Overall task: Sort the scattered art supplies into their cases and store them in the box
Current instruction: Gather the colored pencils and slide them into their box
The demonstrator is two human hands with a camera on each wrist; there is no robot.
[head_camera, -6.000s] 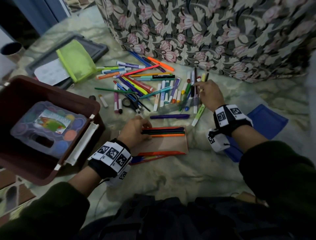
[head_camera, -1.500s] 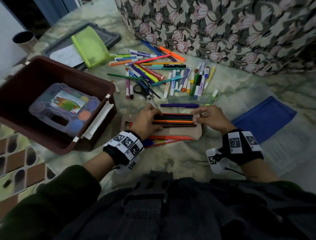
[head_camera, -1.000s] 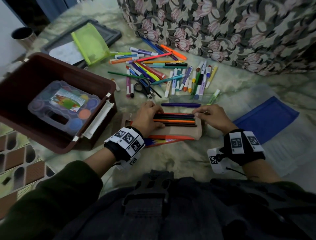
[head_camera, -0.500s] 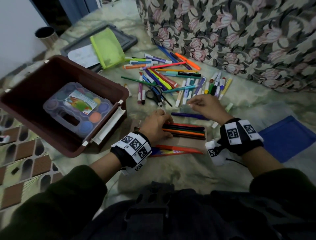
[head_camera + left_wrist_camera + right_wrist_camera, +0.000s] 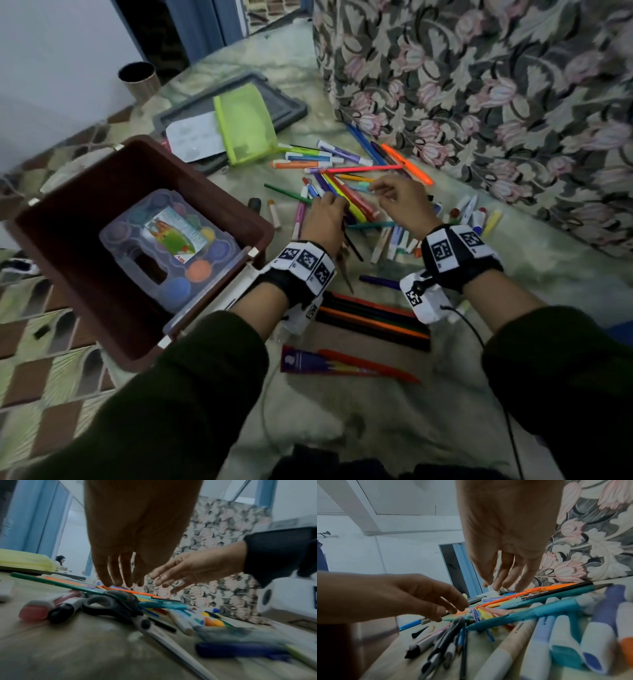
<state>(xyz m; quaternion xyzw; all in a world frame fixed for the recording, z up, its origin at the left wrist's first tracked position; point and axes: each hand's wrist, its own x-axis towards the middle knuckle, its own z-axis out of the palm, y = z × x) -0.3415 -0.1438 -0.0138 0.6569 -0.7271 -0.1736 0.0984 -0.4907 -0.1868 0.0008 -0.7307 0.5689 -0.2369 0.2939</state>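
The scattered art supplies (image 5: pixel 346 202), a loose pile of coloured pens, markers and pencils, are lying on the pale green cloth (image 5: pixel 359 428) in the middle of the scene, in front of the flowered fabric (image 5: pixel 479 85). On the left, the dark brown plastic box (image 5: pixel 68 246) is standing open, and a clear plastic paint case (image 5: pixel 171 250) with round colour pots is lying inside it. Behind the box, a lime-green mesh pouch (image 5: pixel 245 125) is resting on a grey tray (image 5: pixel 284 106).

The left hand (image 5: pixel 323 219) is hanging over the left part of the pile with fingers straight and slightly spread; the fingertips (image 5: pixel 107 583) are touching the pens, and the hand is holding nothing. Black-handled scissors (image 5: pixel 111 605) are lying just under its wrist. The right hand (image 5: pixel 402 202) is hovering over the pile beside it, its fingers loose and a little bent, also holding nothing.

Nearer to the person, a flat brown cardboard pencil case (image 5: pixel 373 323) is lying open with several pencils in a row.
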